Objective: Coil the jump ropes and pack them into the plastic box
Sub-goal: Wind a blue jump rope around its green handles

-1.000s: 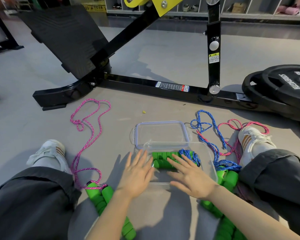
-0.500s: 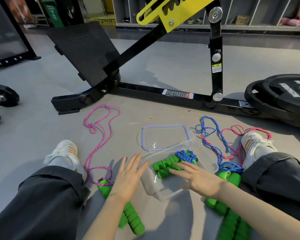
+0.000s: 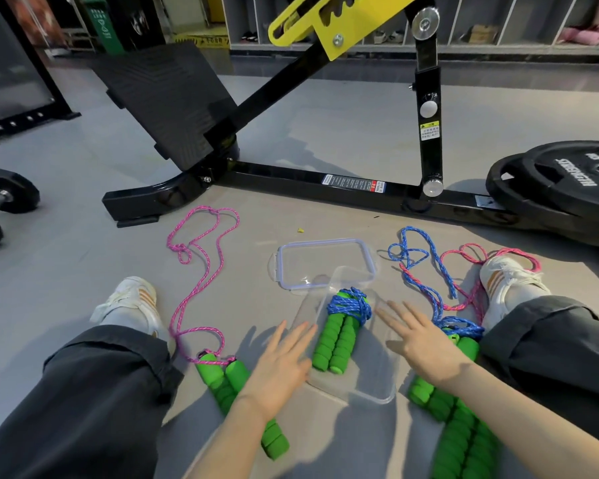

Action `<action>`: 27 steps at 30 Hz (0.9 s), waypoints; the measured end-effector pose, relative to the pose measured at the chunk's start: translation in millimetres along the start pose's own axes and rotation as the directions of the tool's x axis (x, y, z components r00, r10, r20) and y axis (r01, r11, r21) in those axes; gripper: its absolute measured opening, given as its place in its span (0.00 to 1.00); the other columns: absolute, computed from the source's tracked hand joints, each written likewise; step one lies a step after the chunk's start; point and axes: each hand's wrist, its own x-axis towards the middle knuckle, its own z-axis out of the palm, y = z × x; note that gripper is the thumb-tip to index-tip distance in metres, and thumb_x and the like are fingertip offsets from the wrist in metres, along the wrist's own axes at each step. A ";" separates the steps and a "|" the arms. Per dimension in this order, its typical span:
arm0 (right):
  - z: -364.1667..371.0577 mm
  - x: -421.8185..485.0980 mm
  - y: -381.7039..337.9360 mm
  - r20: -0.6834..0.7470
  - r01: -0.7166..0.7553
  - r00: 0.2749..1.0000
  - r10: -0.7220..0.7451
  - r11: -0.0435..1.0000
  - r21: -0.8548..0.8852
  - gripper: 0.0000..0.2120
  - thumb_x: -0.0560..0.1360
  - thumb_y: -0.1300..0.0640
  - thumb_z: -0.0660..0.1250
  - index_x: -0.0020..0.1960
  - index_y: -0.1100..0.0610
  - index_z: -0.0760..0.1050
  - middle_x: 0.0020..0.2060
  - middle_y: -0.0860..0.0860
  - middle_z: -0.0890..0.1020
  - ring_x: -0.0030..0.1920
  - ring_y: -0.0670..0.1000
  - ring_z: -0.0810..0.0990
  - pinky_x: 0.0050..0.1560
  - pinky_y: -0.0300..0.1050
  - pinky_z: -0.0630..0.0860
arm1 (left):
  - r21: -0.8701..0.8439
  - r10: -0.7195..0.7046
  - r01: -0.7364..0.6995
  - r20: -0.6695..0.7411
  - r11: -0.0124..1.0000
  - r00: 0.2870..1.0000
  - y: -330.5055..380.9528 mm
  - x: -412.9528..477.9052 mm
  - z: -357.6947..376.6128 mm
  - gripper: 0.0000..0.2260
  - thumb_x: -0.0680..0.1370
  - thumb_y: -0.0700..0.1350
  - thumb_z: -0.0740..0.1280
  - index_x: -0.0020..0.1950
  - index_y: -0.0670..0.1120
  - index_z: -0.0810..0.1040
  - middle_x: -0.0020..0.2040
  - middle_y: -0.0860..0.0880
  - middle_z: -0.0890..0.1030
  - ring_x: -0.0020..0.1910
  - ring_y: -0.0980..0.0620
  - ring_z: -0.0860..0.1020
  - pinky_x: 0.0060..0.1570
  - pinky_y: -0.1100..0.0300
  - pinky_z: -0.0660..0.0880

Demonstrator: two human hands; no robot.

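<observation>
A clear plastic box lies on the floor between my legs, turned lengthwise away from me. Inside it rests a coiled blue jump rope with green foam handles. My left hand is flat and open against the box's left side. My right hand is open at its right side. A pink rope trails loose on the left, its green handles partly under my left forearm. Uncoiled blue and pink ropes lie tangled on the right, over several green handles.
The box's clear lid lies just beyond it. A black weight bench frame crosses the floor ahead, with weight plates at the right and a dumbbell at the left. My legs and white shoes flank the work area.
The box has been rotated from crosswise to lengthwise, so the coiled rope's handles now point toward me. Both hands have spread to the box's sides. The camera has tilted up.
</observation>
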 end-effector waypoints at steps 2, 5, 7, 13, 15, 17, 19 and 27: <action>2.4 -0.9 -8.8 0.010 -0.210 0.978 0.210 0.975 0.066 0.29 0.45 0.64 0.78 0.47 0.54 0.83 0.58 0.62 0.79 0.55 0.66 0.80 0.59 0.59 0.65 | -0.005 0.052 -0.052 0.000 0.999 0.999 9.5 0.6 3.0 0.08 0.69 0.49 0.65 0.30 0.53 0.80 0.51 0.51 0.84 0.58 0.49 0.80 0.71 0.44 0.54; -3.5 -5.7 -32.2 0.106 -0.572 0.815 0.570 0.763 0.300 0.31 0.65 0.59 0.70 0.66 0.61 0.66 0.60 0.61 0.76 0.54 0.64 0.78 0.50 0.55 0.77 | 0.046 0.136 -0.136 -0.012 0.990 0.991 23.5 1.1 8.8 0.05 0.67 0.48 0.70 0.31 0.54 0.79 0.32 0.56 0.77 0.50 0.54 0.81 0.74 0.43 0.46; -7.9 -6.6 -44.4 0.339 -0.754 0.652 0.678 0.531 0.386 0.26 0.76 0.57 0.59 0.71 0.62 0.58 0.64 0.58 0.70 0.60 0.60 0.74 0.53 0.51 0.73 | 0.024 0.165 -0.165 0.029 0.986 0.986 33.7 2.2 8.1 0.10 0.62 0.47 0.78 0.30 0.53 0.77 0.28 0.55 0.72 0.42 0.55 0.79 0.72 0.43 0.49; -10.6 -3.0 -35.9 0.492 -0.781 0.620 0.611 0.426 0.456 0.23 0.70 0.69 0.56 0.65 0.62 0.65 0.58 0.60 0.75 0.58 0.60 0.76 0.52 0.50 0.74 | -0.089 0.147 -0.142 0.062 0.986 0.987 28.4 -2.7 3.5 0.18 0.57 0.60 0.79 0.41 0.53 0.81 0.39 0.54 0.79 0.44 0.55 0.79 0.72 0.47 0.52; -10.4 1.0 -27.7 0.484 -0.771 0.634 0.603 0.442 0.458 0.27 0.70 0.70 0.55 0.68 0.60 0.63 0.59 0.59 0.74 0.58 0.60 0.76 0.53 0.51 0.75 | -0.126 0.029 -0.022 0.053 0.992 0.998 15.4 -2.2 4.1 0.30 0.54 0.61 0.80 0.53 0.52 0.83 0.51 0.51 0.82 0.54 0.52 0.79 0.67 0.47 0.59; -8.4 6.4 -18.7 0.479 -0.753 0.656 0.583 0.469 0.461 0.30 0.69 0.71 0.55 0.70 0.58 0.62 0.60 0.57 0.74 0.58 0.59 0.76 0.53 0.51 0.75 | -0.155 -0.117 0.116 0.000 0.981 0.993 2.2 -0.5 1.9 0.36 0.51 0.55 0.82 0.58 0.50 0.81 0.57 0.47 0.81 0.58 0.49 0.77 0.64 0.47 0.60; -4.6 13.9 -9.0 0.458 -0.729 0.684 0.568 0.498 0.470 0.33 0.69 0.71 0.54 0.73 0.54 0.60 0.61 0.55 0.74 0.58 0.59 0.76 0.54 0.50 0.75 | -0.202 -0.215 0.209 -0.008 0.957 0.977 -10.9 1.9 2.2 0.40 0.51 0.50 0.84 0.62 0.48 0.78 0.58 0.44 0.81 0.58 0.46 0.78 0.65 0.47 0.58; 11.1 57.4 12.6 0.350 -0.547 0.837 0.421 0.654 0.523 0.36 0.70 0.75 0.51 0.73 0.48 0.63 0.64 0.52 0.73 0.62 0.54 0.73 0.51 0.45 0.70 | -0.232 -0.402 0.432 0.165 0.872 0.901 -47.9 -1.7 23.4 0.28 0.72 0.71 0.56 0.55 0.50 0.78 0.68 0.38 0.72 0.67 0.40 0.68 0.69 0.47 0.54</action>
